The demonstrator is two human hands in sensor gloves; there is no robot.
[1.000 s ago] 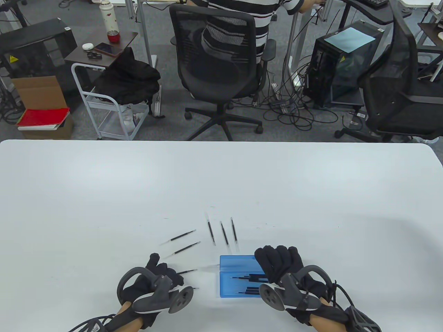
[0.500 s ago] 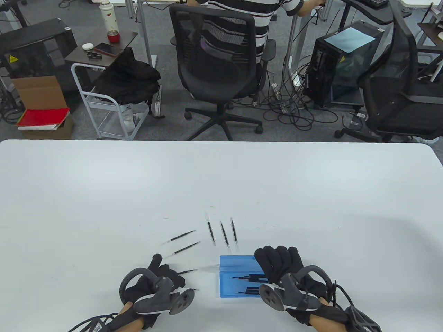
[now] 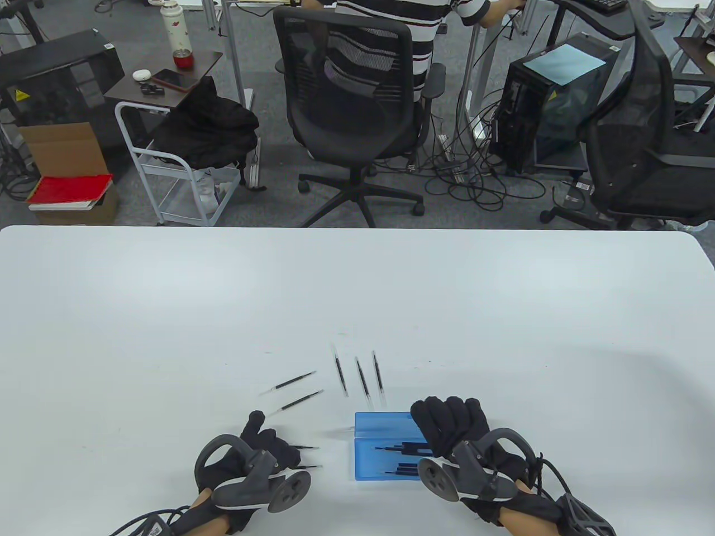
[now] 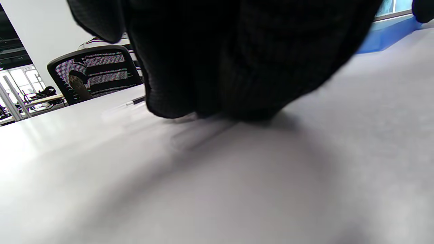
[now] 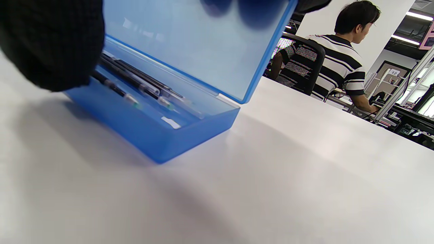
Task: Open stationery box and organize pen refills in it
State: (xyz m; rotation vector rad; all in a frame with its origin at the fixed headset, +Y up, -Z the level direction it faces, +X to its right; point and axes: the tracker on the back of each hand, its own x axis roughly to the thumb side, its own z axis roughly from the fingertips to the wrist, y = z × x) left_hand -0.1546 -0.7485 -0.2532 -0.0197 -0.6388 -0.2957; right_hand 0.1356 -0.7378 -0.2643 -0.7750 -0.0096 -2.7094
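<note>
The blue stationery box [image 3: 375, 468] stands open near the table's front edge, with a few refills [image 3: 399, 448] inside. My right hand [image 3: 444, 421] curls over its raised lid [image 3: 382, 424] and holds it up; in the right wrist view the lid [image 5: 190, 40] tilts over the base [image 5: 152, 135] and the refills [image 5: 135, 84]. My left hand [image 3: 271, 446] lies left of the box with its fingers curled around two pen refills [image 3: 307, 448], whose tips stick out towards the box. Several loose refills [image 3: 363, 379] lie on the table beyond. The left wrist view shows mostly dark glove [image 4: 220, 61].
Two loose refills [image 3: 293, 392] lie slanted just beyond my left hand, three more stand nearly upright in the view behind the box. The white table [image 3: 503, 312] stretches far beyond. A person on an office chair [image 3: 352, 106] sits past the far edge.
My left hand has shifted slightly right and drawn the nearest slanted refill in beside the other, so both tips now point level at the box. The right hand and lid have not moved.
</note>
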